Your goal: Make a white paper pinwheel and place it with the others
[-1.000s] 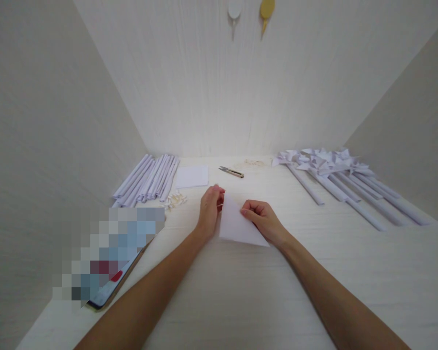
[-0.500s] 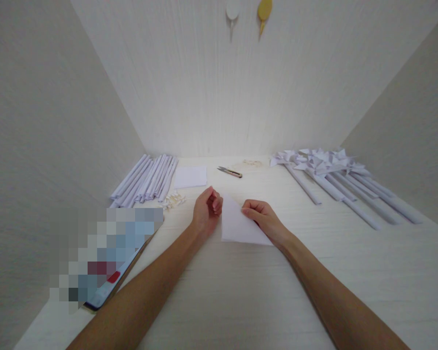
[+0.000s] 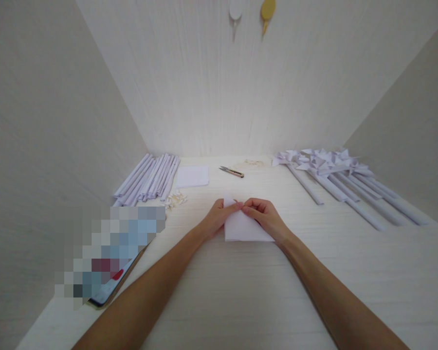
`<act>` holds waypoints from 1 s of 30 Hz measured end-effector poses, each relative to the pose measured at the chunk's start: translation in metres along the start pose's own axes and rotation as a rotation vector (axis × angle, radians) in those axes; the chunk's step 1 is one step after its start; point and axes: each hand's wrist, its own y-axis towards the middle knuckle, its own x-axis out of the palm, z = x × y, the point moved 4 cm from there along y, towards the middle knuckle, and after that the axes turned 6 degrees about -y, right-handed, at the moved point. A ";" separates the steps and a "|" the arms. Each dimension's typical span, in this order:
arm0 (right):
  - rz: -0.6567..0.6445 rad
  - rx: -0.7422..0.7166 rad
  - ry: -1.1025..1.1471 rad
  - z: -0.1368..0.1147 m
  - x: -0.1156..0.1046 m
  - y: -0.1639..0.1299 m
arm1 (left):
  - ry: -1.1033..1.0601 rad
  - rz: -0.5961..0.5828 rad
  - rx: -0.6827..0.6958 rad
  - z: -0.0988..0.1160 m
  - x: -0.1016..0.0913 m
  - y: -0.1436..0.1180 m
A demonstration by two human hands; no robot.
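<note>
A folded sheet of white paper [image 3: 241,230], roughly triangular with a straight lower edge, is held between both hands above the white table. My left hand [image 3: 219,216] grips its left side, thumb across the front and the other fingers behind, partly hidden. On the sloping right edge my right hand [image 3: 264,214] pinches the paper between thumb and fingers. The two thumbs nearly meet at the paper's upper part. Beyond the hands lie small thread snips [image 3: 231,171] with a dark blade end pointing left.
Rolled paper tubes [image 3: 149,180] lie at the left, beside a stack of square white paper [image 3: 192,176]. Small cotton-tipped pieces [image 3: 175,200] lie nearby. A phone [image 3: 118,282], partly blurred, leans at left. Paper pinwheels on tubes [image 3: 328,167] lie at right. Walls enclose the table.
My left hand has moved right from beside the paper and now grips its left side. My right hand keeps its pinch. The view has shifted slightly.
</note>
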 end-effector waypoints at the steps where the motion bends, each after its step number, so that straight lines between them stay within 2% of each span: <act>1: 0.000 0.003 -0.004 0.000 0.000 0.000 | -0.001 0.009 0.006 0.000 0.000 0.000; 21: 0.035 -0.009 -0.060 0.003 0.000 0.001 | 0.019 0.091 0.075 0.001 -0.004 0.003; 30: 0.045 -0.028 -0.079 0.003 -0.002 0.002 | 0.063 0.067 0.090 0.000 -0.003 0.004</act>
